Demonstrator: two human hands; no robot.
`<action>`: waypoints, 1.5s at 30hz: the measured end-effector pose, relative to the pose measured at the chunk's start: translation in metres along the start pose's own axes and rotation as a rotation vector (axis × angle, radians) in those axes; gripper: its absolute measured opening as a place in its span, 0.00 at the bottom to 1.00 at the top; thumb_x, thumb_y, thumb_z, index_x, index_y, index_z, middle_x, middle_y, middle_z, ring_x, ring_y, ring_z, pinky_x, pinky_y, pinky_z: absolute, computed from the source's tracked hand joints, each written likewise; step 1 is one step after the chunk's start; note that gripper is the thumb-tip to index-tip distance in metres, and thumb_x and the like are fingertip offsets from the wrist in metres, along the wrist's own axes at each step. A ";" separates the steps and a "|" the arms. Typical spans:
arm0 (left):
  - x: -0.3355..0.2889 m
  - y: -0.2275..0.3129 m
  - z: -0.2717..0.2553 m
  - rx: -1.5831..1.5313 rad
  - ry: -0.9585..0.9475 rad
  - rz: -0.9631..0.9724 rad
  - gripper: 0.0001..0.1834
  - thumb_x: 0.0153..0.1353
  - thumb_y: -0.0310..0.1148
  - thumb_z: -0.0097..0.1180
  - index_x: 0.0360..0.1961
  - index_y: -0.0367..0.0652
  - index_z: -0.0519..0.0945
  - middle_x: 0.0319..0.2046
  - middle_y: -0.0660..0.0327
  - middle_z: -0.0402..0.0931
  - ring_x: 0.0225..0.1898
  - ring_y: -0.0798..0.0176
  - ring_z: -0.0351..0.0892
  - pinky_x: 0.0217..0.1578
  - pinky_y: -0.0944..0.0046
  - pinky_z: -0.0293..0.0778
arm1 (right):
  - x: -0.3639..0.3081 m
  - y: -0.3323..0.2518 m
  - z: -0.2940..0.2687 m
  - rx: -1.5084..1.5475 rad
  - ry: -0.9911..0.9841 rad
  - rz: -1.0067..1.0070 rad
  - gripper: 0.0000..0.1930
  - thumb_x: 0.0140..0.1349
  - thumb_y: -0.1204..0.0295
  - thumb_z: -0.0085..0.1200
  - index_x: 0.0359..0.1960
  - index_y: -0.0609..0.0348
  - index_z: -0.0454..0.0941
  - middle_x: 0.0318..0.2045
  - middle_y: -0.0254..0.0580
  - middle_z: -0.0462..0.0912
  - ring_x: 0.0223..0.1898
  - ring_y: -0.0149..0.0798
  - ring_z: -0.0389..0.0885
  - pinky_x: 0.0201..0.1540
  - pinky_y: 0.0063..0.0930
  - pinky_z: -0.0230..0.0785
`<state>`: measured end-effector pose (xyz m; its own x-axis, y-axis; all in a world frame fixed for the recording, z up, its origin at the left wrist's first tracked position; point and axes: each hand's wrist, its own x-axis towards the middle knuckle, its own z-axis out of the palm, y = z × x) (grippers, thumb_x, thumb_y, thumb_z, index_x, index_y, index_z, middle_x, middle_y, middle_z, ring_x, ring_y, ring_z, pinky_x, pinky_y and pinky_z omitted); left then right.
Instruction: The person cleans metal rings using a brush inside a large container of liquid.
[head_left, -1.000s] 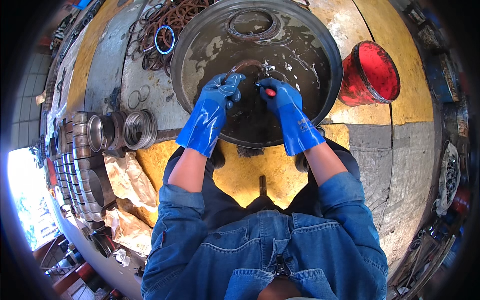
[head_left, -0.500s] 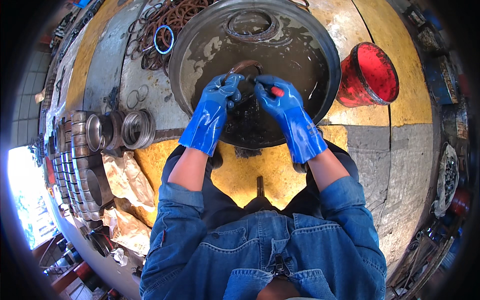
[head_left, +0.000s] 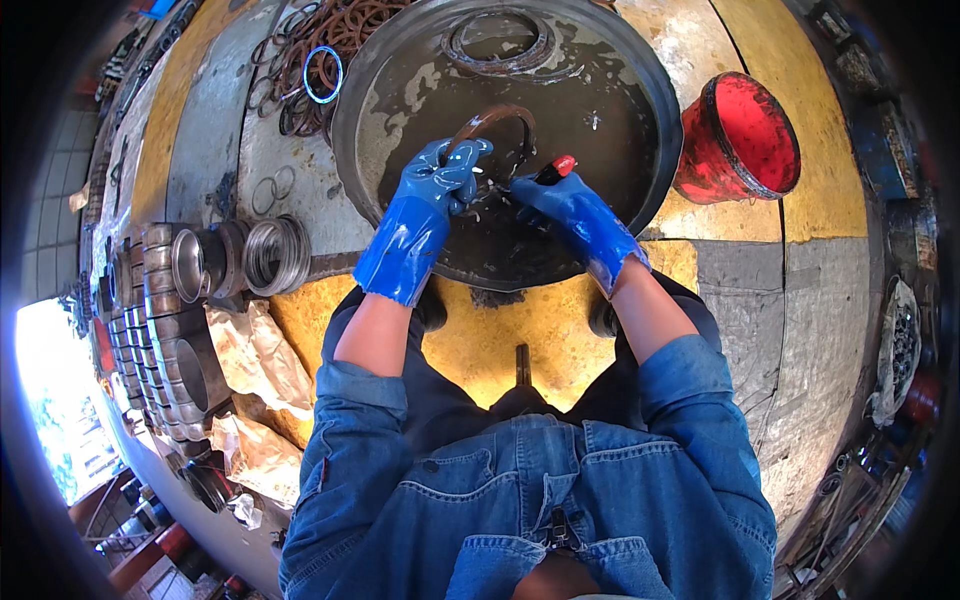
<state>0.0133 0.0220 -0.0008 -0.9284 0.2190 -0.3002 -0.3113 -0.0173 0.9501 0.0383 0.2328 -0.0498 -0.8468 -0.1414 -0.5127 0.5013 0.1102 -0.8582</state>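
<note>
In blue rubber gloves, both my hands are over a wide dark basin (head_left: 664, 112) of murky liquid. My left hand (head_left: 436, 182) is closed around the near left side of a brown ring (head_left: 500, 112), whose arc stands up beyond the fingers. My right hand (head_left: 572, 212) grips a tool with a red-and-black handle (head_left: 556, 170). The handle's red end sticks out above the fist, and its working end is hidden near the ring's lower part. More rings (head_left: 497, 66) lie at the far side of the basin, partly in the liquid.
A heap of brown rings (head_left: 330, 45) with one blue ring (head_left: 322, 75) lies beyond the basin at left. A red bucket (head_left: 752, 135) lies tilted at right. Metal rings (head_left: 277, 256), stacked cylindrical parts (head_left: 160, 290) and brown paper (head_left: 258, 355) are at left.
The ring has shifted slightly and more of its arc shows. My right hand has turned inward and moved slightly down; the tool's red handle end now stands higher above the fist.
</note>
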 end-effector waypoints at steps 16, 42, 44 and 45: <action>0.007 -0.001 -0.018 -0.087 -0.030 -0.002 0.16 0.71 0.41 0.59 0.51 0.41 0.86 0.21 0.69 0.74 0.20 0.76 0.66 0.22 0.73 0.61 | -0.004 0.002 0.016 -0.741 0.353 -0.311 0.14 0.65 0.59 0.58 0.49 0.46 0.85 0.46 0.49 0.88 0.46 0.57 0.86 0.49 0.49 0.78; 0.010 -0.008 -0.006 0.034 -0.063 0.010 0.15 0.71 0.40 0.59 0.52 0.42 0.85 0.20 0.69 0.73 0.21 0.76 0.65 0.23 0.74 0.58 | -0.026 0.001 0.014 0.603 -0.150 0.003 0.15 0.66 0.66 0.63 0.48 0.63 0.84 0.41 0.40 0.88 0.37 0.30 0.85 0.43 0.26 0.77; 0.007 -0.014 -0.011 0.005 -0.013 0.049 0.17 0.72 0.39 0.59 0.54 0.38 0.83 0.19 0.69 0.71 0.18 0.77 0.63 0.19 0.74 0.56 | -0.051 -0.014 0.021 0.655 -0.153 -0.069 0.15 0.66 0.66 0.63 0.49 0.63 0.84 0.41 0.40 0.88 0.37 0.30 0.85 0.43 0.26 0.77; 0.007 -0.015 -0.010 0.017 0.028 0.056 0.20 0.72 0.40 0.58 0.55 0.35 0.81 0.18 0.69 0.70 0.17 0.77 0.61 0.17 0.74 0.53 | -0.062 -0.021 0.022 0.676 -0.150 -0.110 0.15 0.66 0.66 0.63 0.49 0.64 0.84 0.41 0.40 0.88 0.37 0.30 0.85 0.44 0.26 0.77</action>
<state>0.0095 0.0139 -0.0178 -0.9497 0.1904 -0.2488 -0.2557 -0.0125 0.9667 0.0840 0.2178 -0.0006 -0.8899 -0.2562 -0.3775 0.4556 -0.5420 -0.7062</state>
